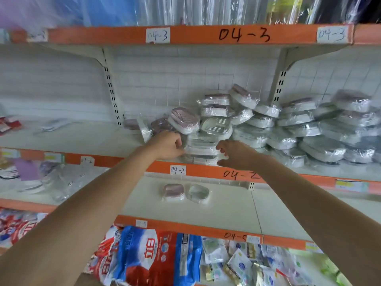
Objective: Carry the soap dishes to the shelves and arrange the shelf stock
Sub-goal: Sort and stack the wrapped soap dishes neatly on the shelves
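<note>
Left hand (168, 144) fingers curled on the wrapped soap dish stack (201, 150) at shelf 04-2 (123, 139) front edge, prob. steadying it; right hand (233, 154) spread open beside stack, empty.

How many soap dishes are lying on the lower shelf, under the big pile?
2, side by side and apart from the pile: a pink-lidded soap dish on the left and a clear wrapped soap dish right of it. The shelf's nearer parts are hidden by the arms.
</note>
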### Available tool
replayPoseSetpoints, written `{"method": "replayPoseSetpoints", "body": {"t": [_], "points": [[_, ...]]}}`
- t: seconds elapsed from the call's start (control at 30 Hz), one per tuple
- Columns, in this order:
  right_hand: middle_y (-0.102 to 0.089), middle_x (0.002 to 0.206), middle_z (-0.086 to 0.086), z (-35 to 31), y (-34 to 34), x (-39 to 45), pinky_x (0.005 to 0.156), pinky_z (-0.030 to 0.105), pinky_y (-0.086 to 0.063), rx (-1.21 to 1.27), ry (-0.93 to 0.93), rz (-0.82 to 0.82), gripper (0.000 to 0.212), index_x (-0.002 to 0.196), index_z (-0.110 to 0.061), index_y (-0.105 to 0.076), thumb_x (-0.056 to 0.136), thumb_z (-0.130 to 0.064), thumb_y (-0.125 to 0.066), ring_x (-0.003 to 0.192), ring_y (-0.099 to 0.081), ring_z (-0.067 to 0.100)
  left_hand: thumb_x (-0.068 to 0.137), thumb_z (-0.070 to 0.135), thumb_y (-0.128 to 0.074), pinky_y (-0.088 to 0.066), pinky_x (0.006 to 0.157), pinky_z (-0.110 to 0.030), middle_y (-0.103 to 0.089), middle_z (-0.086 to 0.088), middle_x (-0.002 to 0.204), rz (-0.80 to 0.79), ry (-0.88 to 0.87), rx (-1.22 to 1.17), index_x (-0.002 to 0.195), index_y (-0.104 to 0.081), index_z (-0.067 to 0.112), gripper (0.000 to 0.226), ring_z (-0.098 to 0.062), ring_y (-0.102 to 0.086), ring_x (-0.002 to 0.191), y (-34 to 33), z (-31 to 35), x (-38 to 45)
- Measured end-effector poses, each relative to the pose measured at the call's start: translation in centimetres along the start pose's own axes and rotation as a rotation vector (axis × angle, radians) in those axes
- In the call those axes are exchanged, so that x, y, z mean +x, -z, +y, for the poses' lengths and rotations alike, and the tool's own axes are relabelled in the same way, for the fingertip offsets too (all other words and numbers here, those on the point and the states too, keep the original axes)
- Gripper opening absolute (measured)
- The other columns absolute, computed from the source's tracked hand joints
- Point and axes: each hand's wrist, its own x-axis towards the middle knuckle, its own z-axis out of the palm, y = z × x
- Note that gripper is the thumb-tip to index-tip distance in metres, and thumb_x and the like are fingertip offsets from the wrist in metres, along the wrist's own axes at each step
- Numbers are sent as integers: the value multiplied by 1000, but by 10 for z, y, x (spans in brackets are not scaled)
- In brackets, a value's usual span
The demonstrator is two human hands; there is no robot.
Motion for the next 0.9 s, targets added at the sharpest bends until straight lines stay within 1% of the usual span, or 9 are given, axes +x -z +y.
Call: {"method": "replayPoseSetpoints", "body": {"t": [0.13, 0.3, 0.4, 0.5, 0.6, 0.7, 0.77, 0.8, 0.9], "points": [[-52, 131, 10, 17, 14, 30, 99, 37, -43, -7, 30, 11, 52, 134, -9, -44, 90, -29, -62, 118, -52, 24, 85, 27, -65, -48, 79, -33, -68, -6, 98, 12, 49, 59, 96, -66, 9, 21, -21, -61, 88, 8, -5, 26], [-51, 132, 10, 36, 14, 58, 98, 35, -43, 30, 50, -11, 53, 135, -8, -44, 90, -30, -62, 116, -52, 24, 86, 28, -66, -48, 79, -34, -67, -11, 99, -15, 76, 79, 99, -66, 5, 26, -25, -62, 94, -3, -18, 43], [-50, 134, 9, 41, 11, 74, 100, 37, -43, 35, 55, -36, 59, 137, -8, -42, 89, -34, -64, 117, -51, 24, 85, 28, -67, -49, 85, -34, -64, -8, 109, -31, 85, 110, 107, -63, 8, 30, -24, -59, 101, -4, -28, 51], [-44, 139, 10, 43, 5, 87, 104, 36, -39, 30, 73, -84, 67, 140, -7, -37, 88, -39, -63, 124, -45, 24, 86, 33, -66, -48, 87, -36, -59, -8, 116, -59, 98, 168, 112, -61, 11, 34, -26, -57, 105, 2, -37, 60], [-35, 145, 10, 43, 0, 101, 108, 36, -34, 5, 62, -125, 75, 143, -8, -32, 86, -46, -63, 130, -37, 25, 88, 32, -64, -47, 86, -36, -56, -8, 114, -76, 106, 208, 116, -58, 8, 37, -26, -55, 105, 9, -48, 73], [-24, 151, 9, 42, -3, 112, 111, 39, -29, 5, 23, -161, 84, 147, -10, -26, 84, -49, -65, 138, -26, 27, 88, 28, -63, -44, 85, -33, -53, -12, 121, -70, 84, 261, 118, -56, 5, 38, -29, -54, 111, 13, -58, 93], [-21, 151, 9, 41, -3, 120, 112, 39, -26, -16, 7, -195, 90, 149, -11, -21, 82, -51, -66, 139, -22, 26, 86, 27, -67, -44, 92, -34, -46, -12, 134, -56, 55, 293, 131, -49, 7, 52, -29, -50, 120, 16, -64, 108], [-21, 151, 9, 40, -3, 122, 112, 39, -25, -27, -2, -214, 93, 150, -12, -19, 81, -51, -67, 139, -22, 26, 85, 27, -68, -44, 93, -35, -42, -11, 138, -46, 42, 318, 136, -44, 9, 60, -29, -48, 122, 18, -67, 117], [-19, 152, 9, 40, -3, 132, 115, 42, -23, -44, -40, -276, 102, 151, -13, -13, 77, -51, -71, 141, -18, 27, 82, 28, -71, -44, 83, -35, -39, -10, 131, -8, -37, 397, 132, -44, 8, 61, -25, -45, 119, 26, -71, 143]]}}
